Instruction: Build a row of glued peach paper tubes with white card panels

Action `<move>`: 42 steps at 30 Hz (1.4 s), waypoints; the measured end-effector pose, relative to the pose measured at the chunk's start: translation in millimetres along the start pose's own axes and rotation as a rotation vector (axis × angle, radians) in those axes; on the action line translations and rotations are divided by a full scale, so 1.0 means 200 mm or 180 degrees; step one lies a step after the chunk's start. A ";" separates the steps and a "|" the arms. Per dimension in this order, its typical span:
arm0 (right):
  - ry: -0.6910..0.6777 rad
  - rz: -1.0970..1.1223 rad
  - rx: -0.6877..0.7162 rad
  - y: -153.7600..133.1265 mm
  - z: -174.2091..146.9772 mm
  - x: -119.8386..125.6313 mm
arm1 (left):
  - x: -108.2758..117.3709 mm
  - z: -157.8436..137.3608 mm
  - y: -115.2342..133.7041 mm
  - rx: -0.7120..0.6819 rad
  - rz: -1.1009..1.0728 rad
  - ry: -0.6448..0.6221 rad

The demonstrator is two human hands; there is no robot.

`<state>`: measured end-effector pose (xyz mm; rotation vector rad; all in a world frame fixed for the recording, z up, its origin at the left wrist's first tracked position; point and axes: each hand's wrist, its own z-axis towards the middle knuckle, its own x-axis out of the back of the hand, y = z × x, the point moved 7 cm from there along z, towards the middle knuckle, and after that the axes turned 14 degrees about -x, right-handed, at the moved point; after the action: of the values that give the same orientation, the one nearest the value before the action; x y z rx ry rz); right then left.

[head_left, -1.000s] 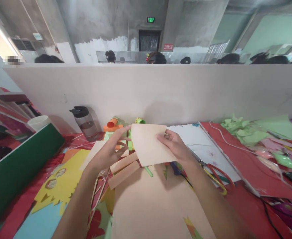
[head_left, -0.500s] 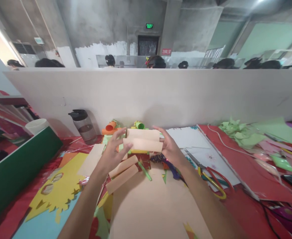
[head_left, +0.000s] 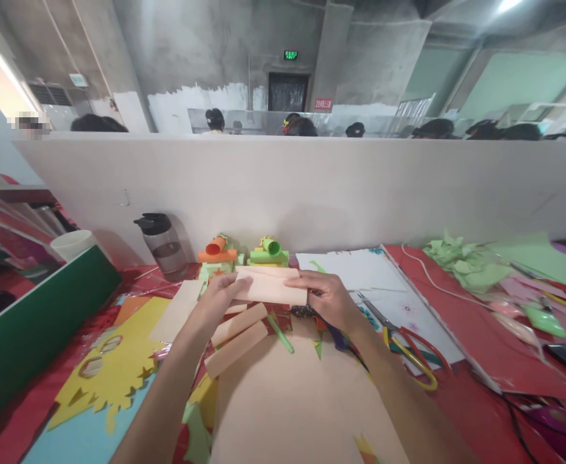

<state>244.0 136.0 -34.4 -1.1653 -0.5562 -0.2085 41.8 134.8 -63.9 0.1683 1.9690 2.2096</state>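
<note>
Between my two hands is a peach-coloured piece of paper (head_left: 269,287), curled along its length. My left hand (head_left: 219,295) pinches its left end, the thumb lying on the front. At the right end my right hand (head_left: 328,295) grips it with the thumb on top and the fingers behind. Just below lie rolled peach paper tubes (head_left: 238,348) and a thin green paper roll (head_left: 281,333). A large peach sheet (head_left: 297,399) covers the table in front of me. Behind the held paper stand an orange paper model (head_left: 217,253) and a green one (head_left: 269,254).
Scissors (head_left: 398,335) with red and yellow handles lie at right on white paper. A dark glue gun (head_left: 335,335) is partly hidden by my right hand. A water bottle (head_left: 161,245) stands at the back left, near a green board (head_left: 46,341). A white partition (head_left: 283,187) closes the back.
Both hands have come down slightly with the paper. The loosely curled paper between spread fingers is now flatter, and my thumbs press on it at each end.
</note>
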 end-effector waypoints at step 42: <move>-0.0080 0.1108 -0.0745 -0.07 -0.01 0.10 | 0.11 0.06 -0.09 -0.0823 -0.0195 0.0116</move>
<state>256.0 131.6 -12.5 -1.4730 -0.3484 0.0418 24.1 153.2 -80.7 0.0320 1.6599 2.4141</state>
